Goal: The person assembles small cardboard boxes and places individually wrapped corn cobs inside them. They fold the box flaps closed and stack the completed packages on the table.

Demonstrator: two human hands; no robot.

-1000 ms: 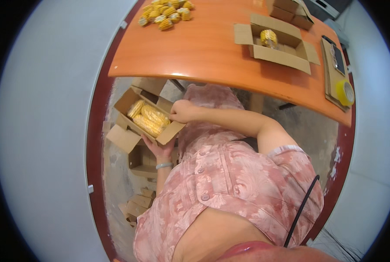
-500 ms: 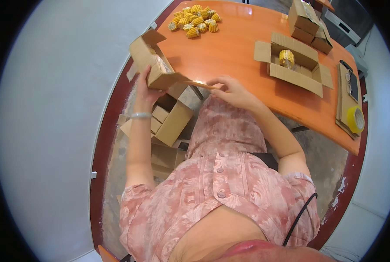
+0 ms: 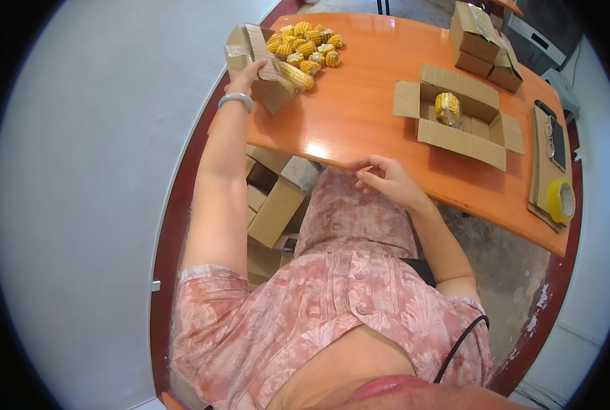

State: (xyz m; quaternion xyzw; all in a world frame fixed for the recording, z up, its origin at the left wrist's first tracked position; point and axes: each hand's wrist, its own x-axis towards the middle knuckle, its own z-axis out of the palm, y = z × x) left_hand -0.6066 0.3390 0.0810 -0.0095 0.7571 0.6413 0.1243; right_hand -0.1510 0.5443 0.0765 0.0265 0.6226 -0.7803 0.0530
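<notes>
My left hand [image 3: 245,78] grips a small cardboard box [image 3: 269,92] by its side, tipped over the left part of the table. Its open end faces right. A longer ear of corn [image 3: 297,76] lies at the box's opening beside a pile of cut corn pieces [image 3: 310,42]. How much else is inside the box cannot be seen. My right hand [image 3: 386,180] hovers by the table's near edge, fingers loosely bent and apart, holding nothing. To its right stands an open cardboard box [image 3: 461,138] with one plastic-wrapped corn piece [image 3: 447,108] in it.
The orange table [image 3: 360,102] has closed boxes [image 3: 474,37] at its far right. Flat cardboard [image 3: 540,174], glasses [image 3: 549,137], a dark phone [image 3: 558,147] and a yellow tape roll [image 3: 561,200] lie along the right edge. More boxes [image 3: 276,212] stand on the floor, lower left.
My left hand has carried the box forward onto the table by the corn pile and tipped it; a longer ear now shows. My right hand has let go of the box's flap.
</notes>
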